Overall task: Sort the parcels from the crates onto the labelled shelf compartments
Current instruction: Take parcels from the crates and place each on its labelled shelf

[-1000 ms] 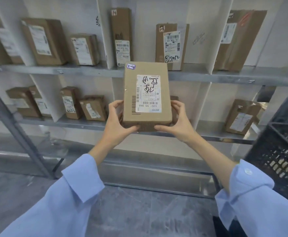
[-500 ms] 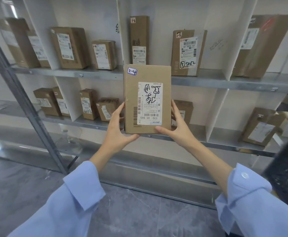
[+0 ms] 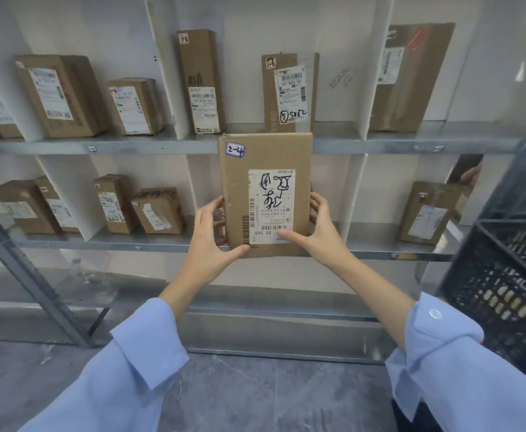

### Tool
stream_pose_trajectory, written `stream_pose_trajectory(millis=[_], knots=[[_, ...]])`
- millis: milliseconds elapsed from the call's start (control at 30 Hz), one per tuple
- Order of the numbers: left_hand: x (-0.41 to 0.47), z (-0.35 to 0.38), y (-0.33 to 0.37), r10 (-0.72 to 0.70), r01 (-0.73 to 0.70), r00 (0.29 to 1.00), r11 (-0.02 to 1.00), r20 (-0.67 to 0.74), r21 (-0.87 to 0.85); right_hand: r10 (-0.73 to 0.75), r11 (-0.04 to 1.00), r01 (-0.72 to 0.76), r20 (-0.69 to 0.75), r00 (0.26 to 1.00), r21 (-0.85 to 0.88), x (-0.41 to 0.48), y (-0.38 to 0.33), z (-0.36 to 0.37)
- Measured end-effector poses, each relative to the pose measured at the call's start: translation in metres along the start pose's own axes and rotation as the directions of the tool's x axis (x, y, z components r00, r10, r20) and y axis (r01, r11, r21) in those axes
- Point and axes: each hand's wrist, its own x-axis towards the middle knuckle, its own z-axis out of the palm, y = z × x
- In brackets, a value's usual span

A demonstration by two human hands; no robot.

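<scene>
Holding the parcel (image 3: 265, 194) upright between both hands, the person has it in the air right in front of the middle bay of the lower shelf (image 3: 162, 246). It is not set down yet.

The left hand (image 3: 210, 244) is curled round the left edge, thumb hooked under the bottom corner. The right hand (image 3: 322, 235) is wrapped round the right edge, thumb pressed flat on the shipping label. Both grips sit low, near the base.

That's the first worry. It's a tall box held by its bottom third, so a loosened thumb could let the top tip forward or back.

Second, the top edge lines up with the rim of the upper shelf (image 3: 149, 147) from this view. Pushed straight in at this height, it might catch there, so it probably needs to drop a touch.

Third, the sticker (image 3: 235, 150) reads 2-4, but the little tags (image 3: 138, 247) on the rims are too small to read. I can't confirm this is bay 2-4, and a wrong guess means a mis-sort.

Fourth, the bay behind the box is hidden. Anything already standing there could get shoved over, and the divider (image 3: 350, 198) on the right is close enough to clip.

Last, stood on its narrow end, it may topple once released. The crate (image 3: 505, 291) sits off to the right, out of the way.
</scene>
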Motion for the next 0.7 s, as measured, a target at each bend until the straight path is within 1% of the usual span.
stream_pose_trajectory(millis=[167, 300, 400, 467, 567, 633, 700], knots=[[0.012, 0.05, 0.005, -0.017, 0.027, 0.995, 0.995, 0.103, -0.097, 0.101, 0.995, -0.1, -0.111, 0.989, 0.014, -0.013, 0.027, -0.039], [0.024, 0.103, 0.009, -0.027, 0.066, 0.978, 0.981, 0.205, -0.182, 0.134, 0.988, -0.145, -0.17, 0.976, -0.053, -0.021, 0.052, -0.075], [0.035, 0.144, 0.015, -0.025, 0.078, 0.963, 0.979, 0.267, -0.19, 0.157, 0.983, -0.173, -0.224, 0.962, -0.054, -0.021, 0.074, -0.103], [0.043, 0.169, 0.016, -0.017, 0.069, 0.957, 0.983, 0.291, -0.17, 0.172, 0.981, -0.188, -0.259, 0.95, -0.038, -0.019, 0.09, -0.125], [0.061, 0.204, 0.016, 0.005, 0.027, 0.948, 0.995, 0.319, -0.096, 0.183, 0.979, -0.201, -0.294, 0.938, -0.034, -0.009, 0.116, -0.159], [0.075, 0.225, 0.015, 0.019, -0.013, 0.94, 1.0, 0.34, -0.02, 0.182, 0.977, -0.208, -0.318, 0.931, -0.05, 0.0, 0.133, -0.182], [0.088, 0.245, 0.012, 0.048, -0.091, 0.929, 0.991, 0.366, 0.102, 0.188, 0.973, -0.221, -0.336, 0.923, -0.061, 0.008, 0.152, -0.204]])
